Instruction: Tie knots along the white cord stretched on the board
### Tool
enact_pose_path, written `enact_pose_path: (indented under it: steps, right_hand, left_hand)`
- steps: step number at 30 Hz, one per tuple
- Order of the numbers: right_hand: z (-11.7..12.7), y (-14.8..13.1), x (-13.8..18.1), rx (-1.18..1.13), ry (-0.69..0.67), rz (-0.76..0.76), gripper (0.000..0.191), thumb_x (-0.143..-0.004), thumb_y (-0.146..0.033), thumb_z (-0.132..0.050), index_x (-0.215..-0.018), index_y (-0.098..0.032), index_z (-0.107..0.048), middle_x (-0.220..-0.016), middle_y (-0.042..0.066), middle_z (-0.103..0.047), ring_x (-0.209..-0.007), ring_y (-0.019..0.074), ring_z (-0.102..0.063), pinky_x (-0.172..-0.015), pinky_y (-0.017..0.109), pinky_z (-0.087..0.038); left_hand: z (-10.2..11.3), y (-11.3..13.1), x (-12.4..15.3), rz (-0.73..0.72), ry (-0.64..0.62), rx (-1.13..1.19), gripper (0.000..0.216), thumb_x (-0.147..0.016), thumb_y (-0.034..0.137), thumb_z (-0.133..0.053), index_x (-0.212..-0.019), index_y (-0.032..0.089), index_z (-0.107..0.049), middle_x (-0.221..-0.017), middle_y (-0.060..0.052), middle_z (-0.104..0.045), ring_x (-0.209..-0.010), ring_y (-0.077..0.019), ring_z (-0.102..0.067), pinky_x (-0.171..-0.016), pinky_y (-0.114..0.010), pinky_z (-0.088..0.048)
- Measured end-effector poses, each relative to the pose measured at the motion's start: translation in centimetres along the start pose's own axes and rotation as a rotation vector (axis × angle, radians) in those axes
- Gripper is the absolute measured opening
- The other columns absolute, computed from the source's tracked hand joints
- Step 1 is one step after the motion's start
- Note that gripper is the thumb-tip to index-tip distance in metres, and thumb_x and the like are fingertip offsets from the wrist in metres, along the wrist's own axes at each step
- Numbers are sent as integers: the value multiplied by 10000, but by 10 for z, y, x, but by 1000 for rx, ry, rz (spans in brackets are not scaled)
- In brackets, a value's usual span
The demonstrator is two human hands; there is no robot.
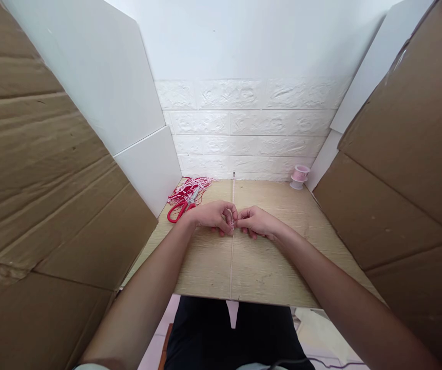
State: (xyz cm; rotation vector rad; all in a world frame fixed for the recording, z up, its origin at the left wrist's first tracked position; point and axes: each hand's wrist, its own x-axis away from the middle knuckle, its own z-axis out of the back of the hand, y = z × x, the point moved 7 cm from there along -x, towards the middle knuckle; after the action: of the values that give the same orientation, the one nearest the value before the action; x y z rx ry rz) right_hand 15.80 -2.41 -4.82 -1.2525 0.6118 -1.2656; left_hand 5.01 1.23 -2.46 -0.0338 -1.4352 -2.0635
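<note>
A thin pale pink cord (231, 267) runs lengthwise over the wooden board (282, 267), from a small dark pin (233, 174) at the back to the near edge. Its upper stretch looks thicker, like braided or knotted cord. My left hand (216, 215) and my right hand (257, 222) meet over the middle of it, fingertips almost touching. Both are closed in a pinch on the cord where a small loop or knot shows. The exact strands in each pinch are partly hidden by the fingers.
Red-handled scissors (182, 209) lie at the back left against a heap of red and pink cord (201, 184). A pink ribbon spool (300, 174) stands in the back right corner. Cardboard walls (70, 205) flank both sides, with a white brick-pattern wall (244, 123) behind.
</note>
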Motion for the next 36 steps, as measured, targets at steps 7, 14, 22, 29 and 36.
enact_pose_path:
  steps: [7,14,22,29,36]
  right_hand:
    - [1,-1,2,41,8,-15,202,-765,-324,-642,-787,-124,-626,-554,-30,-478,-355,47,-394,-309,185,-159]
    - [-1,1,-1,-9,-6,19,188,-758,-307,-649,-785,-122,-632,-537,-38,-468,-350,49,-382,-322,189,-218]
    - [0,-4,4,33,23,-34,162,-785,-279,-626,-777,-117,-618,-542,-32,-481,-344,43,-390,-305,181,-174]
    - [0,-5,6,31,35,-39,152,-791,-250,-605,-724,-114,-587,-568,-25,-491,-348,35,-392,-301,178,-191]
    - [0,-5,5,32,34,-46,158,-794,-267,-618,-748,-117,-597,-560,-28,-483,-344,38,-381,-300,173,-181]
  left_hand:
    - [-2,1,3,13,-37,-18,476,-601,196,-730,-1024,207,-512,-932,-19,-641,-609,-134,-632,-457,-191,-436]
    - [-2,1,-1,-29,-16,-63,539,-578,304,-814,-1012,192,-514,-879,-20,-635,-646,-117,-607,-508,-190,-466]
    - [-2,3,-4,-68,30,-110,506,-576,328,-814,-963,198,-515,-827,1,-625,-636,-114,-601,-508,-194,-468]
    - [0,4,-4,-53,69,-177,344,-648,225,-654,-967,199,-526,-829,4,-612,-565,-91,-579,-469,-176,-441]
    - [0,4,-4,-55,73,-198,359,-624,190,-590,-977,208,-524,-839,8,-602,-567,-94,-568,-459,-185,-441]
